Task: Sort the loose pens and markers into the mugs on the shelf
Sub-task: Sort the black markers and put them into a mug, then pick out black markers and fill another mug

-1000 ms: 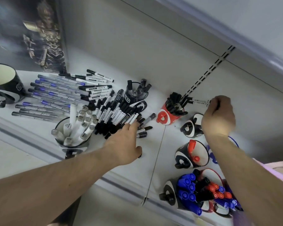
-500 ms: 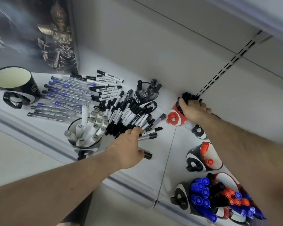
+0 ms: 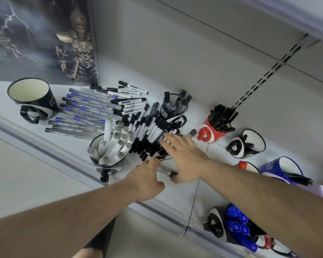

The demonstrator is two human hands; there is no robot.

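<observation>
A heap of loose black markers (image 3: 151, 129) lies mid-shelf. My right hand (image 3: 181, 155) hovers flat over its near end, fingers spread, holding nothing. My left hand (image 3: 147, 181) is curled just below it at the shelf's front, and a black-capped marker (image 3: 171, 173) pokes out from its fingers. Loose blue-and-clear pens (image 3: 84, 112) and white markers (image 3: 131, 94) lie to the left. A red mug (image 3: 209, 135) holds black pens. A black mug (image 3: 108, 164) holds grey markers. Another black mug (image 3: 168, 110) stands behind the heap.
An empty black mug (image 3: 32, 101) stands far left. To the right are a black-and-white mug (image 3: 250, 151), a blue mug (image 3: 272, 166) and a mug of blue markers (image 3: 216, 226). A poster (image 3: 45, 40) leans at the back left. The shelf lip (image 3: 45, 151) runs along the front.
My right hand left the red mug, swung left and opened over the black marker heap. My left hand stayed at the heap's near edge with the marker.
</observation>
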